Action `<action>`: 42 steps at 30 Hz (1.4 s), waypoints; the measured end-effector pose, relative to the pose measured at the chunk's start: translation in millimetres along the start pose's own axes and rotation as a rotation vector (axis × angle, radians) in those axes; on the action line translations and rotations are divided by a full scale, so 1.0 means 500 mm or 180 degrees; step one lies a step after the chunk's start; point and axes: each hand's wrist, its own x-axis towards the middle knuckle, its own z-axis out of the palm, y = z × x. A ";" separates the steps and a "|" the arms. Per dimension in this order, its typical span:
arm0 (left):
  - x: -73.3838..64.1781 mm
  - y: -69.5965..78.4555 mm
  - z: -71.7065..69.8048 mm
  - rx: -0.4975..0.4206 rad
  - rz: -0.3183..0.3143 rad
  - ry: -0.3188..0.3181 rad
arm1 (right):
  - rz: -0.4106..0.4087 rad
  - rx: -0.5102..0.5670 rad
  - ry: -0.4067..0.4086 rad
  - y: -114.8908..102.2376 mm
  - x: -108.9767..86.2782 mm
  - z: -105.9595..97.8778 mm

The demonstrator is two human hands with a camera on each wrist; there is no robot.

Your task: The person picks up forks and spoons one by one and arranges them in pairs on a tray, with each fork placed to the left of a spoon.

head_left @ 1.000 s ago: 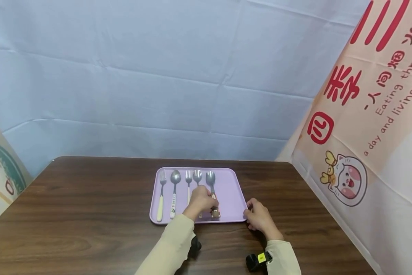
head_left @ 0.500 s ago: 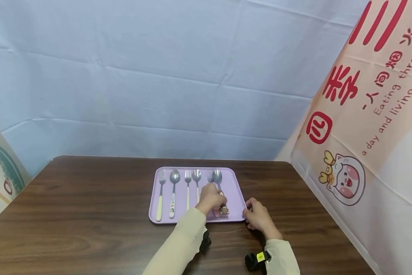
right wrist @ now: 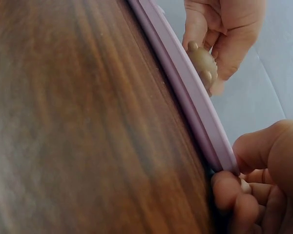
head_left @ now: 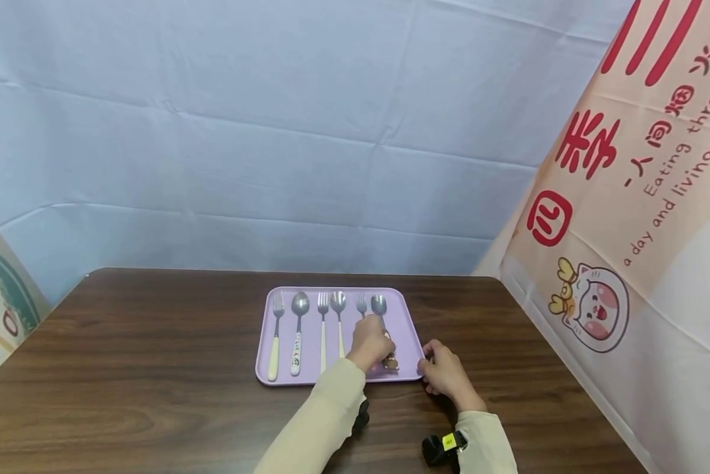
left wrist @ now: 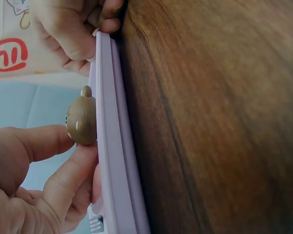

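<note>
My left hand (head_left: 371,343) pinches the handle of a spoon (head_left: 379,305) on the right part of a lilac tray (head_left: 413,349). The handle ends in a brown bear head (left wrist: 81,119), which lies against the thumb and forefinger in the left wrist view. Just left of this spoon is a small fork (head_left: 361,303), its handle mostly covered by the hand. At the tray's near right corner, my right hand (head_left: 444,372) grips the rim (right wrist: 219,146) between thumb and fingers.
Further left in the tray lie a cream-handled fork (head_left: 274,349), a patterned-handle spoon (head_left: 297,349), a slim fork (head_left: 323,329) and another spoon (head_left: 339,319), side by side. The tray stands on a dark wooden table (head_left: 153,368). Cloth (head_left: 242,131) hangs behind.
My left hand has moved right with the bear-handled spoon, away from the other cutlery. The small fork beside it has come into sight. My right hand stays on the tray corner.
</note>
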 end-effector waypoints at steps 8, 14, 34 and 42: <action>0.005 0.000 0.008 0.0152 0.0028 0.0058 | 0.0015 -0.0012 -0.0025 -0.002 -0.002 -0.002; 0.003 0.006 0.004 0.0233 0.0105 0.0137 | 0.0003 -0.0010 -0.0019 0.001 0.001 0.001; 0.006 0.011 0.006 0.0419 0.0134 0.0141 | 0.0000 -0.0008 -0.0013 -0.001 0.004 0.002; 0.003 0.015 0.010 0.0457 0.0146 0.0150 | 0.0030 -0.0013 -0.0030 -0.001 0.000 -0.002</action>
